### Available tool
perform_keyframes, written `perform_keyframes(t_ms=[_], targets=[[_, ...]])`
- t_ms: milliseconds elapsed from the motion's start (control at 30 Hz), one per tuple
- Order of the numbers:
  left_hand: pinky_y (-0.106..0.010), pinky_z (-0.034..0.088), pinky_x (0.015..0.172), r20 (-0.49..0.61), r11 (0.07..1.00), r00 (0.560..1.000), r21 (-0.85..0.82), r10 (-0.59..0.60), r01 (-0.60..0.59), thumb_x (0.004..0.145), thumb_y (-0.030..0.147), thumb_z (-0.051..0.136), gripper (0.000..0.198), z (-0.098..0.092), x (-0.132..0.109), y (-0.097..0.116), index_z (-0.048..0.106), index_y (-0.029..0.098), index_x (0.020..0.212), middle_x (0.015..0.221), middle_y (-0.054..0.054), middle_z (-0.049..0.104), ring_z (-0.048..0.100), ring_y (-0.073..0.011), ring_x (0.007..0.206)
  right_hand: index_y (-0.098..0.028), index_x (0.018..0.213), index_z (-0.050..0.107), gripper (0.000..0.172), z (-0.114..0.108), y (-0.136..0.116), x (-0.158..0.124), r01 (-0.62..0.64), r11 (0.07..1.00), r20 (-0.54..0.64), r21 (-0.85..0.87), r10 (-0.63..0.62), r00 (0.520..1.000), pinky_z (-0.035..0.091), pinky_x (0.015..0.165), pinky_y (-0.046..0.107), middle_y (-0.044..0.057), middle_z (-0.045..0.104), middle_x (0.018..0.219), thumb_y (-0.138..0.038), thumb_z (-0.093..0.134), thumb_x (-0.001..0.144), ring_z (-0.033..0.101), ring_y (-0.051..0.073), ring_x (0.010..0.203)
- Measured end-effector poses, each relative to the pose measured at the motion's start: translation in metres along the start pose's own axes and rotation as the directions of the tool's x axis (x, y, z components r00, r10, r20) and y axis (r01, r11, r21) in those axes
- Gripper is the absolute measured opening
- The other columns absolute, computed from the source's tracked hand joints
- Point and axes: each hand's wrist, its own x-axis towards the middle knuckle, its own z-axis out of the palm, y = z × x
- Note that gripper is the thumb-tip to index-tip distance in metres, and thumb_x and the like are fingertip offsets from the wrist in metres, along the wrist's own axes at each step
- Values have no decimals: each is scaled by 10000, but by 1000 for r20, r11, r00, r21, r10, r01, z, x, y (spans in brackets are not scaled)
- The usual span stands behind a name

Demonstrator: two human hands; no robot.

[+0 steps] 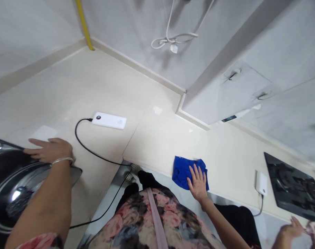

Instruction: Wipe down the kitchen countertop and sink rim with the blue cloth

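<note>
Head camera, looking steeply down over the person's floral top onto a pale cream countertop (100, 90) that runs into a corner against grey wall tiles.

The right hand (198, 182) lies flat with fingers spread and released, palm pressing on a blue cloth (183, 171) near the counter's front edge, right of centre. The cloth is bunched, and part of it overhangs the edge. This looks like a wiping pass in hand, with the cloth close to the near edge.

The left hand (48, 150) rests at the far left, fingers extended and relaxed, gripping nothing, touching the rim of a dark shiny pan (9, 193). A thin bangle (61, 160) circles that wrist.

Further back, left of centre, a white power bank (109, 120) lies on the counter, and a black cable (95, 155) curves from it toward the near edge and down. A smaller white charger (261, 183) sits near the right, just beside a black glass hob (292, 186). White cabinet doors with handles stand at the far right, and a coiled white cord hangs on the wall.

At the bottom right corner another person's hands (289, 233) show, blurred.

A next stroke, as a judgement, would call for keeping the palm flat and steering the cloth clear of the cable and charger
</note>
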Motion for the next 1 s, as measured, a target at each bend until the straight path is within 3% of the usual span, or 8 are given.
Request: perform_keyframes(t_ms=[133, 367, 467, 600, 800, 1000], targets=[[-723, 348, 1191, 4, 1000, 1000, 12, -24, 24, 1051, 283, 473, 764, 3, 2, 2, 158, 57, 1710, 1733, -353, 94, 294, -524, 1555, -275, 1759, 82, 716, 5, 24, -26, -59, 997, 28, -50, 60, 998, 279, 1277, 649, 126, 263, 1795, -401, 323, 1097, 224, 360, 1655], [-680, 324, 1219, -8, 996, 996, 35, -88, 88, 1038, 271, 490, 787, 3, -1, 11, 149, 155, 1737, 1754, -303, 117, 292, -503, 1567, -227, 1731, 272, 691, 5, 26, 6, -87, 990, 75, -111, 95, 993, 235, 1291, 658, 130, 245, 1799, -424, 349, 1073, 171, 373, 1665], [-677, 337, 1215, -31, 992, 993, 42, -116, 118, 1042, 280, 477, 772, 2, -3, 15, 162, 175, 1739, 1757, -285, 148, 296, -503, 1569, -241, 1716, 325, 674, 4, 35, 38, -124, 984, 111, -125, 138, 984, 231, 1301, 635, 100, 248, 1802, -436, 334, 1071, 185, 355, 1661], [-691, 340, 1207, -38, 994, 994, 30, -102, 103, 1036, 296, 484, 777, 1, -6, 16, 175, 161, 1735, 1753, -297, 151, 305, -505, 1566, -246, 1724, 303, 672, 1, 43, 100, -279, 950, 152, -140, 299, 942, 242, 1295, 649, 95, 223, 1810, -449, 280, 1083, 209, 351, 1651], [-724, 191, 1259, -121, 992, 987, 57, -106, 113, 1087, 359, 406, 664, 9, -3, 23, 299, 122, 1698, 1739, -320, 169, 150, -467, 1629, -282, 1746, 200, 676, -4, 52, 188, -387, 916, 216, -105, 401, 890, 263, 1274, 685, 81, 152, 1826, -484, 220, 1101, 171, 355, 1660], [-859, 125, 1185, -52, 970, 977, 121, -208, 213, 1085, 356, 357, 681, 14, -4, 33, 234, 146, 1722, 1766, -300, 70, 88, -516, 1627, -247, 1748, 191, 689, -11, 44, 257, -524, 852, 251, -12, 510, 823, 251, 1240, 769, 133, 152, 1819, -485, 211, 1102, 167, 411, 1652]])
